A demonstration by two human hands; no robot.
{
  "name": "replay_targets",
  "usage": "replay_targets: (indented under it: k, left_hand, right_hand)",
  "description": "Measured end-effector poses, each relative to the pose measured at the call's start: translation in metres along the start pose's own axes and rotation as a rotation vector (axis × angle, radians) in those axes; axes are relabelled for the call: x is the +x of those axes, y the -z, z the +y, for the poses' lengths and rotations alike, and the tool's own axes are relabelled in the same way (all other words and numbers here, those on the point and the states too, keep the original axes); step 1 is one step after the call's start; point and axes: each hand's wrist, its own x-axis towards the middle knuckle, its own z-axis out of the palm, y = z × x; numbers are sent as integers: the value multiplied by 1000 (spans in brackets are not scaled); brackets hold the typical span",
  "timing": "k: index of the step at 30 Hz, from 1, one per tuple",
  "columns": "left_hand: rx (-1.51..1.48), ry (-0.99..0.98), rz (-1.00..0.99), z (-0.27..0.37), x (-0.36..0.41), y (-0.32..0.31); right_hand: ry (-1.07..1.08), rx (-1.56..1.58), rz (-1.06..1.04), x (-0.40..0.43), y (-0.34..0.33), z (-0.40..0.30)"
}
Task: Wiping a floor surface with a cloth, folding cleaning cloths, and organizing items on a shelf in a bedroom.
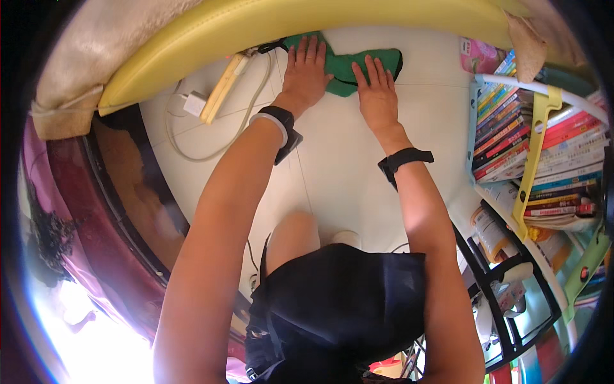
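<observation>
A green cloth [343, 65] with dark edging lies on the pale tiled floor [345, 158], close to the yellow padded edge. My left hand [307, 72] rests flat on its left part, fingers pointing away from me. On the cloth's right part lie the fingers of my right hand [376, 91], slightly spread, with the palm over the tile. Neither hand grips anything; both press or rest from above. Each wrist wears a black strap. What lies under the fingers is hidden.
Left of the cloth are a yellow power strip [223, 89], a white plug adapter [194, 103] and a looped cable [240, 139]. A yellow padded edge [288, 19] curves across the top. At right stands a shelf rack [537, 158] packed with books [501, 125].
</observation>
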Motion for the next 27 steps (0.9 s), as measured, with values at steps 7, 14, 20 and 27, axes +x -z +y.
replay_targets:
  k: [7,14,20,27]
  left_hand:
    - [-31,105,72,-6,50,0]
    - [-335,77,313,-38,94,-22]
    - [-189,-18,70,7,28,-11]
    - [-231,-374,-299,87,-145,-13]
  right_hand:
    - [-2,123,51,60,-8,27]
    - [-153,216,-201,126,4,42]
    - [111,179,-61,32,17,49]
    - [1,183,-334,-183,51,-1]
